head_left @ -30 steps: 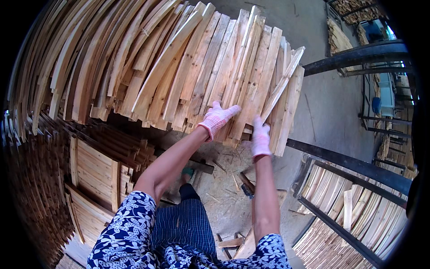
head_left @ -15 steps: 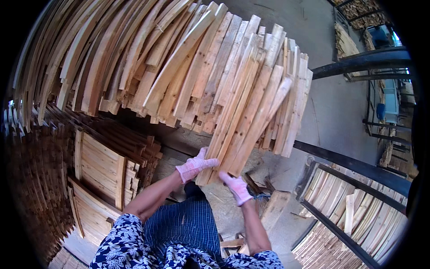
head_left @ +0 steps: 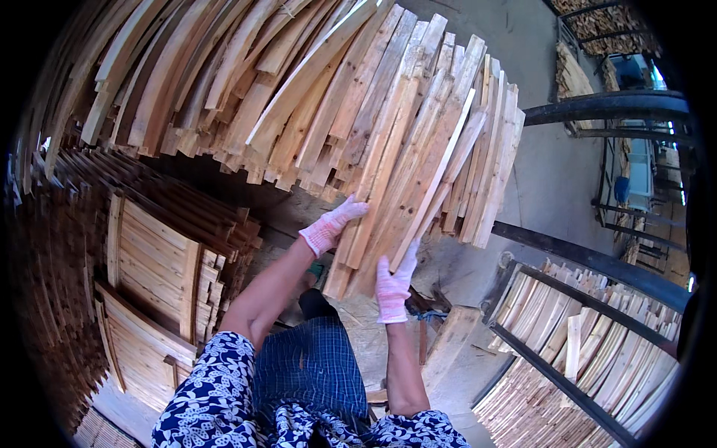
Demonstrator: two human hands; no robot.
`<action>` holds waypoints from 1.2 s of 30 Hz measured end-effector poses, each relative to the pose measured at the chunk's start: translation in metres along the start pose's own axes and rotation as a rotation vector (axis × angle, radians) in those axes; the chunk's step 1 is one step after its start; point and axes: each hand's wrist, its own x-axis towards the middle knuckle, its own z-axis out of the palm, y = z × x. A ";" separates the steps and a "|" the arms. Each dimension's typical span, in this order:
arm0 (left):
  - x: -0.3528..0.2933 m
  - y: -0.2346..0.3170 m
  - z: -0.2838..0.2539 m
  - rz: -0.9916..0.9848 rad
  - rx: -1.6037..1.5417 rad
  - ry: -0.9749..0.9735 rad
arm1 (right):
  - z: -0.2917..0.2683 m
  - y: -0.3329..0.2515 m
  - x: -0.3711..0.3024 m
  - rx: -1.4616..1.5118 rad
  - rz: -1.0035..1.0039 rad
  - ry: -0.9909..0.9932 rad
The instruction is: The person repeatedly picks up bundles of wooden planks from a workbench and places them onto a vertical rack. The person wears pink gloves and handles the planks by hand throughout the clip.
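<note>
Several wooden slats (head_left: 399,190) jut toward me from a large pile, their near ends close together. My left hand (head_left: 337,224), in a pinkish-white knit glove, grips the left edge of these slats. Against the right side, near the ends, is my right hand (head_left: 397,284) in a matching glove. Its thumb stands up by the slat ends, and its fingers run along the right side, partly hidden behind a slat. One pale slat on the right is tilted on edge. The far ends rest on the pile (head_left: 299,97).
At lower left stand assembled slatted wooden panels (head_left: 153,246), beside dark stacked slats (head_left: 52,299). A black metal rail (head_left: 582,261) crosses on the right, above another slat stack (head_left: 597,343). Near my right forearm lies a wood block (head_left: 452,336) on the floor.
Both hands have moved up and farther along the slats. My right hand has shifted from the slat ends to their right side. One right-hand slat has turned onto its edge.
</note>
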 end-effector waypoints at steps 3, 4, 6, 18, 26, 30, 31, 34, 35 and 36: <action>0.000 0.002 -0.019 -0.021 -0.055 -0.075 | -0.016 -0.005 -0.026 -0.164 -0.069 -0.267; 0.000 0.003 -0.020 -0.052 -0.074 -0.102 | -0.021 0.002 -0.014 0.371 0.124 -0.291; 0.002 0.003 -0.028 -0.112 -0.122 -0.132 | -0.029 0.009 0.026 1.262 0.393 -0.337; -0.175 -0.042 -0.030 0.015 0.073 -0.204 | -0.014 -0.021 -0.114 1.079 0.428 -0.262; -0.126 -0.034 -0.041 0.390 0.399 -0.130 | 0.027 -0.055 0.007 0.943 0.212 -0.185; -0.142 -0.022 -0.022 0.450 0.302 -0.145 | 0.020 -0.076 -0.005 0.834 0.106 -0.089; -0.152 -0.029 -0.024 0.474 0.325 -0.132 | 0.020 -0.085 -0.011 0.802 0.077 -0.080; -0.187 -0.056 -0.050 0.523 0.269 -0.201 | 0.031 -0.114 -0.066 0.793 0.012 -0.057; -0.200 -0.065 -0.064 0.539 0.243 -0.228 | 0.033 -0.111 -0.084 0.741 0.007 -0.072; -0.218 -0.076 -0.079 0.548 0.213 -0.242 | 0.038 -0.115 -0.105 0.751 0.003 -0.086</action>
